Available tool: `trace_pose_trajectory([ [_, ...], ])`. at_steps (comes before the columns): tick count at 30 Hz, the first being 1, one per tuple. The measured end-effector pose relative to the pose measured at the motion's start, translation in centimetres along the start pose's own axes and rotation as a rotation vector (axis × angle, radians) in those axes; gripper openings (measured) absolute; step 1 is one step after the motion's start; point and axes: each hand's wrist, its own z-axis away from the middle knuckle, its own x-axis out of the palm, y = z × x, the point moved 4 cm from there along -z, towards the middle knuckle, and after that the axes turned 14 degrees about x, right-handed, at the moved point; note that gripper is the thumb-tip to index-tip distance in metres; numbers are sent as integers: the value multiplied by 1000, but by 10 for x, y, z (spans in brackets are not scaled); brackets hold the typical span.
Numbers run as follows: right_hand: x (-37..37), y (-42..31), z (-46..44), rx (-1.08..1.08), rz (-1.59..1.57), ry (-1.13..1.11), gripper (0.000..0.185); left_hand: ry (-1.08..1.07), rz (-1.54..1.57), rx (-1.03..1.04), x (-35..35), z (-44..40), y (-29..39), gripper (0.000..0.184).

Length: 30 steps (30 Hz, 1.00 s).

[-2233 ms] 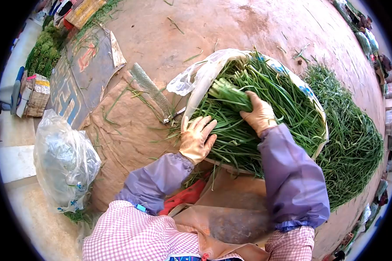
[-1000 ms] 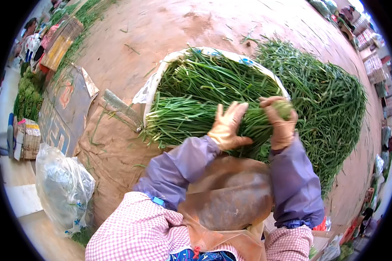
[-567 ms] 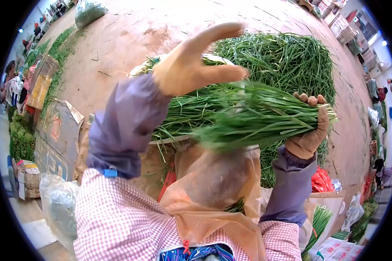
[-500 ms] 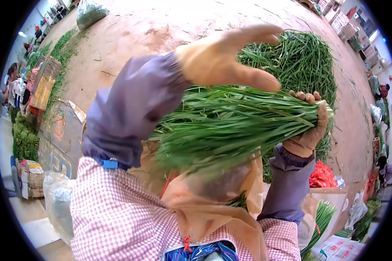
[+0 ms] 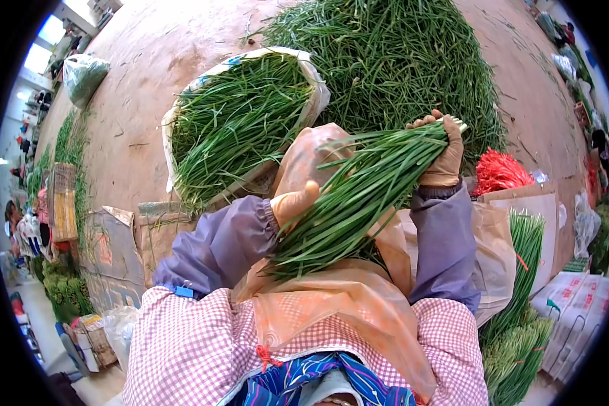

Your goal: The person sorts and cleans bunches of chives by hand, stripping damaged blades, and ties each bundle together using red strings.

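Note:
My right hand, in a tan glove, grips a bunch of garlic chives by its pale stem ends. The long green leaves hang down to the left across my lap. Against the left side of these leaves is my left hand, also gloved, its thumb stretched out and apart from the bunch. The other fingers are partly hidden by the leaves. A translucent orange-tan apron lies under the bunch.
Ahead spreads a large heap of loose greens, beside a white sack full of them. Red ties lie at the right, above tied bunches. Cardboard stands at the left; a filled plastic bag sits farther off.
My left hand has come down from above the bunch to its left side. The bunch now slants more steeply downward, still in my right hand. The view has shifted, showing the sack.

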Motion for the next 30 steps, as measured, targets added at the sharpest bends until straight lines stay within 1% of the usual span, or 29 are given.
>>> trace_pose_trajectory([
  [2,1,3,2,-17,-4,21,22,7,44,5,11,4,-9,104],
  [5,-13,2,-4,-2,-21,57,20,35,79,-13,17,8,-25,112],
  [8,-22,2,-5,-27,-64,182,19,49,37,-75,8,5,-48,111],
  [9,-29,1,-8,-27,-59,228,18,55,13,-46,11,5,-50,105],
  [11,-38,1,-10,-31,-88,214,19,157,103,-109,24,4,-53,97],
  [14,-55,4,-13,-9,-120,205,19,195,86,-235,19,3,-60,82],
  [15,-58,5,-13,-1,-140,208,20,214,34,-270,19,1,-60,78],
  [17,-68,6,-16,32,-184,135,21,248,-73,-334,20,-4,-60,69],
  [18,-74,6,-16,42,-204,139,22,279,-65,-330,15,-4,-63,54],
  [21,-93,8,-15,48,-266,152,22,253,-88,-391,11,-14,-61,47],
  [22,-98,8,-14,40,-286,154,22,334,-159,-383,14,-20,-56,34],
  [23,-102,8,-14,31,-307,154,23,406,-160,-450,13,-23,-53,31],
  [25,-119,5,-19,-18,-320,139,31,548,-167,-581,5,-29,-45,24],
  [26,-127,2,-21,-53,-336,150,37,424,-78,-505,5,-37,-39,17],
  [27,-132,-2,-22,-91,-351,160,42,484,-191,-563,11,-50,-21,14],
  [28,-116,-5,-13,-72,-258,29,60,448,-300,-519,19,-65,-1,14],
  [29,-117,-4,-9,-38,-283,-33,70,412,-407,-470,21,-80,17,13],
  [30,-119,-2,-6,-3,-305,-98,80,431,-446,-350,16,-99,36,13],
])
